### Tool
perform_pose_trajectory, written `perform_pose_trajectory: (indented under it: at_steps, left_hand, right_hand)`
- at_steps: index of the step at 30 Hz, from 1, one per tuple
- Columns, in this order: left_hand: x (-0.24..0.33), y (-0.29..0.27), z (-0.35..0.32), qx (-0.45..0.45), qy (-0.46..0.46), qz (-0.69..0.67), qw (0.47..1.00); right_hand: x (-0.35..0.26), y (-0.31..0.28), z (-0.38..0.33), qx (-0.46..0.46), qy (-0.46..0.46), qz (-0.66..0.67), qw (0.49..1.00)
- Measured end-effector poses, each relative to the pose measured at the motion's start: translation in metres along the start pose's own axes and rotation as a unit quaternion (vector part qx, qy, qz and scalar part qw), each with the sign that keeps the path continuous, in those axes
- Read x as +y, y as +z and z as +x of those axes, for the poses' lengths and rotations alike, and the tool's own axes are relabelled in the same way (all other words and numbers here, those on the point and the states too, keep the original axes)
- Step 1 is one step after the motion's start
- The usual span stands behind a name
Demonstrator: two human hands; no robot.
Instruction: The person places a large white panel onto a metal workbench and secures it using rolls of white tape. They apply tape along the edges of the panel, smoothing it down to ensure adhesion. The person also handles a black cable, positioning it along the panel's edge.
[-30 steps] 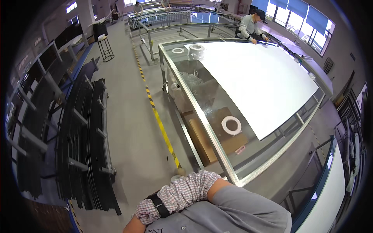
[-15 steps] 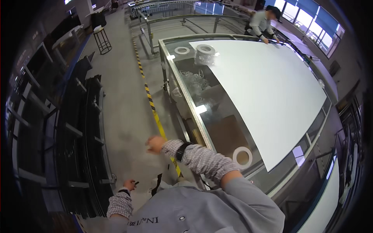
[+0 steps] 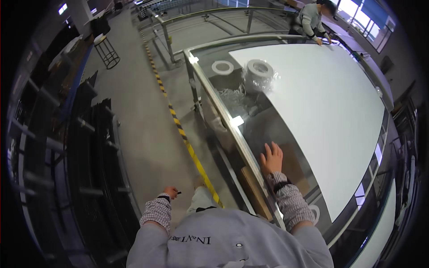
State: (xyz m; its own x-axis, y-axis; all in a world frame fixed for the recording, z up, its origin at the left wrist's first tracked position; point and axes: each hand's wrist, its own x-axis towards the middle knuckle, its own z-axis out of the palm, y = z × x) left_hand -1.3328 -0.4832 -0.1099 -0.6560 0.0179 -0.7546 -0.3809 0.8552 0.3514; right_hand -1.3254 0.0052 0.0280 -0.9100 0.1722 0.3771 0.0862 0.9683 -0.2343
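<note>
My right hand (image 3: pixel 272 160) is over the near left part of a glass-topped table (image 3: pixel 245 136), fingers spread and nothing in it. I cannot tell whether it touches the glass. Beside it lies a large white sheet (image 3: pixel 330 111) that covers most of the table. Low over the floor, left of the table, my left hand (image 3: pixel 170 192) is closed on a small dark object (image 3: pixel 179 193), too small to name. A white tape roll (image 3: pixel 315 213) is partly hidden behind my right sleeve.
On the table's far left stand a plastic-wrapped stack of rolls (image 3: pixel 259 76) and a flat white roll (image 3: pixel 222 68). At its far edge a co-worker (image 3: pixel 311 22) has hands by the sheet. Black-yellow floor tape (image 3: pixel 178 127) runs alongside. Dark racks (image 3: pixel 105 147) line the left; a stool (image 3: pixel 106 51) stands beyond.
My right hand has swung from above the floor to the right, over the table. My left hand has moved right and up, still with the small dark object. My view has shifted.
</note>
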Motion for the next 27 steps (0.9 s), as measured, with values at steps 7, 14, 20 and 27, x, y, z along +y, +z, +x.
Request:
perform_pose_trajectory:
  at_steps: [7, 14, 20, 27]
  left_hand:
    - [0.173, -0.048, 0.151, -0.068, 0.168, -0.194, 0.964]
    - [0.331, -0.052, 0.218, -0.021, 0.223, -0.245, 0.944]
    - [0.314, -0.091, 0.242, -0.208, 0.211, -0.066, 0.953]
    - [0.320, -0.207, 0.198, 0.137, 0.380, -0.125, 0.906]
  right_hand:
    - [0.001, -0.015, 0.007, -0.059, 0.042, -0.021, 0.997]
    - [0.001, -0.024, 0.012, -0.090, 0.063, 0.005, 0.994]
    - [-0.001, -0.029, 0.012, -0.115, 0.087, 0.005, 0.990]
    - [-0.002, -0.031, 0.019, -0.117, 0.095, 0.006, 0.989]
